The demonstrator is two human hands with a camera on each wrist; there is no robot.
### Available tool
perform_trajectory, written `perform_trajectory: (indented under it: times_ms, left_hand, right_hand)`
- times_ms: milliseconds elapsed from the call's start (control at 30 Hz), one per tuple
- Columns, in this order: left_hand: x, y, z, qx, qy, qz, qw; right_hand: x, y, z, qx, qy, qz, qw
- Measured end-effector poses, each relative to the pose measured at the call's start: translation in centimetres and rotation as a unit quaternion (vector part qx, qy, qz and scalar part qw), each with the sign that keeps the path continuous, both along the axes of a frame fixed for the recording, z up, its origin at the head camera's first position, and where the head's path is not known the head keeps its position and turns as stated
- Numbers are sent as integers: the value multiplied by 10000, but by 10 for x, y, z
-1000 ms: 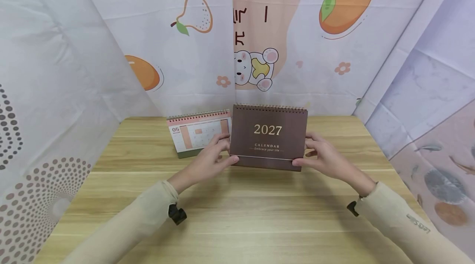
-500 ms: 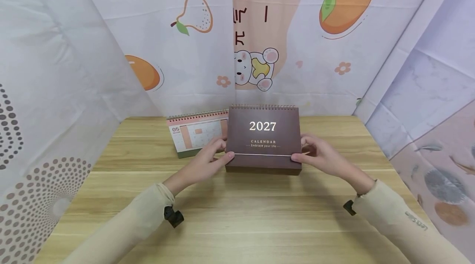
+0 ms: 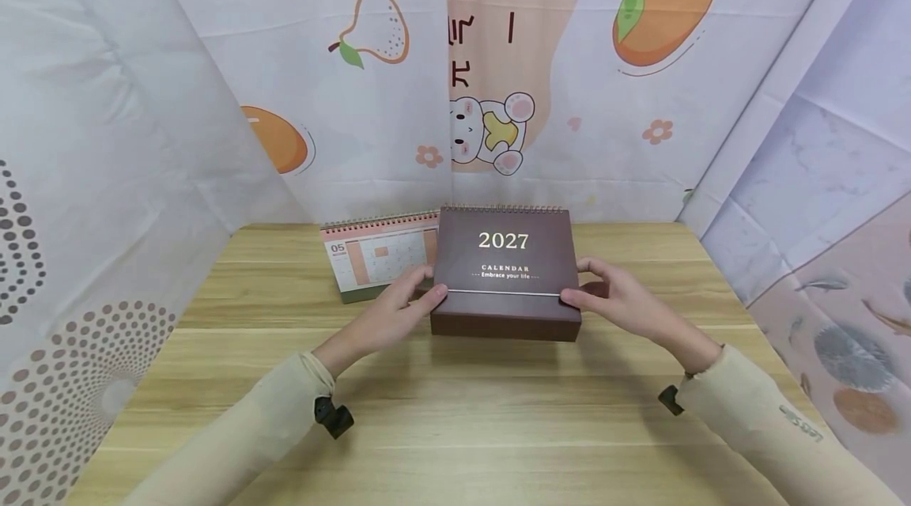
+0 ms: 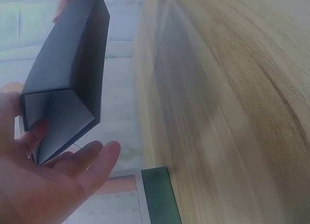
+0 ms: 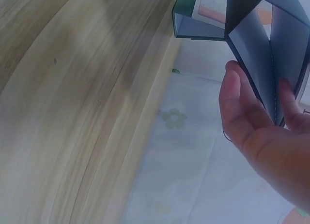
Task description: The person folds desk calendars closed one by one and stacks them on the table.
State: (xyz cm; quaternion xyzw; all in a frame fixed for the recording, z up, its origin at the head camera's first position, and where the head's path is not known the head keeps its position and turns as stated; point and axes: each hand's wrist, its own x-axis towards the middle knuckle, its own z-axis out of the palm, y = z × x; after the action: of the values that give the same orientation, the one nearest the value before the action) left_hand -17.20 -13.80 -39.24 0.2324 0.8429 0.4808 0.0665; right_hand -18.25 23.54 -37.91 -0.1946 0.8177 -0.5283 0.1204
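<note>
A dark brown 2027 desk calendar (image 3: 507, 253) with a spiral-bound top edge is held at both ends, tilted back with its base edge toward me. My left hand (image 3: 391, 316) grips its left end, thumb on the front cover near the white line. On the other end, my right hand (image 3: 626, 302) grips with its thumb on the front and fingers behind. The left wrist view shows the calendar's hollow triangular end (image 4: 60, 115), raised off the table. From the right wrist view, the fingers (image 5: 242, 98) lie along the folded board.
A second desk calendar (image 3: 387, 253), white and pink with a green base, stands at the back left, partly hidden behind the brown one. The wooden table (image 3: 498, 427) ends at a printed curtain (image 3: 342, 126), with more curtains on both sides.
The brown calendar has shifted slightly left and tilted back, so more of its base underside shows. Both hands have moved along with it, keeping their grip. The pink calendar has stayed put.
</note>
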Motion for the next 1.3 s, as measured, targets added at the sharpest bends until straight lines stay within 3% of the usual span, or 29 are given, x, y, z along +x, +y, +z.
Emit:
perform_trajectory:
  times_ms: [100, 333, 567, 767, 867, 1167, 1300]
  left_hand:
    - [0, -1, 0, -10, -56, 26, 10000]
    - [-2, 0, -1, 295, -69, -420, 9987]
    - [-2, 1, -3, 364, -98, -593, 9975]
    - [1, 1, 0, 1181, -879, -773, 9861]
    - [3, 0, 2, 1359, -1155, -777, 9809]
    - [6, 0, 6, 958, -1140, -555, 9873]
    - [8, 1, 6, 954, -1222, -534, 9865]
  right_hand:
    - [0, -1, 0, -78, -43, -23, 10000]
    - [-2, -3, -3, -448, 0, 74, 9990]
    - [-1, -3, -2, -497, 49, 78, 9987]
    - [0, -4, 0, -478, -12, 53, 9988]
    - [0, -5, 1, -468, -37, 53, 9989]
    - [1, -5, 1, -307, 68, 85, 9995]
    - [1, -6, 0, -342, 62, 148, 9993]
